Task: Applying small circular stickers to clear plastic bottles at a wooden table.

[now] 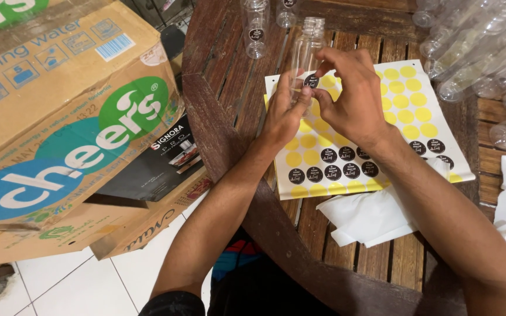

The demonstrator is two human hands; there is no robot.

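A small clear plastic bottle [307, 44] stands tilted over the round wooden table [224, 105]. My left hand [285, 111] grips its lower body from the left. My right hand [352, 96] meets it from the right, its fingertips pressing a round black sticker [311, 81] against the bottle's side. Beneath both hands lies a sticker sheet [405, 99] with yellow empty circles and a few black round stickers [332, 157] left in its lower rows.
Labelled clear bottles [256, 29] stand at the table's far edge. A heap of several unlabelled clear bottles [481, 52] lies at the right. White paper [370, 216] lies near the sheet. Cardboard boxes [60, 117] are stacked on the tiled floor at the left.
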